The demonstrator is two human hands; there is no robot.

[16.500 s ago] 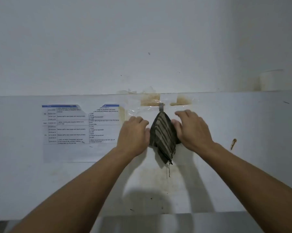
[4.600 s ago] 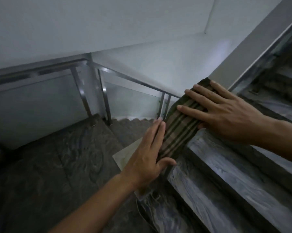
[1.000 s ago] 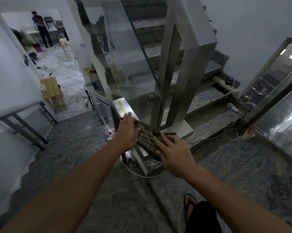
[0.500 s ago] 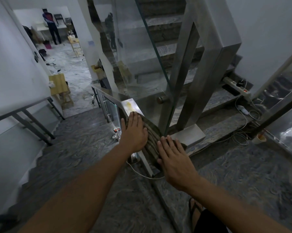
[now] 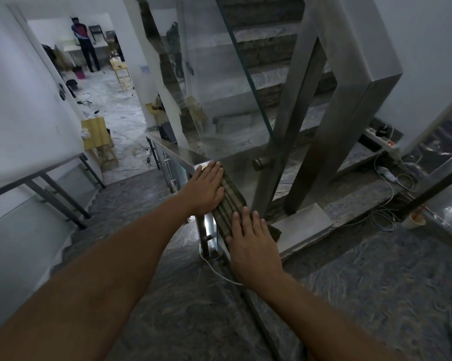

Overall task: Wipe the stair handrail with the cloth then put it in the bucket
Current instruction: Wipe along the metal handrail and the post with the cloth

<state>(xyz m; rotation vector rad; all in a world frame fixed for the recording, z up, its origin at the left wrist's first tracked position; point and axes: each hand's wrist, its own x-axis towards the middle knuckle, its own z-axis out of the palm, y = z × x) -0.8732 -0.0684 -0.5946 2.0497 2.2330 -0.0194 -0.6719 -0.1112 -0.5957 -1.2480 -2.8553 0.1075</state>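
A dark, striped cloth lies lengthwise on the flat top of the steel stair handrail. My left hand presses flat on the cloth's far end, near the rail's corner. My right hand presses flat on its near end, fingers together. The cloth shows only between and beside the hands. A small pink bucket-like container stands far off on the floor of the room at the upper left.
A glass panel and thick steel posts rise just right of the rail. A power strip, cables and a cup lie at the right. Stairs descend left. A person stands in the far room.
Both hands have slid the cloth along the rail away from me, the left hand leading toward the rail's corner. The cloth now lies stretched out longer between them.
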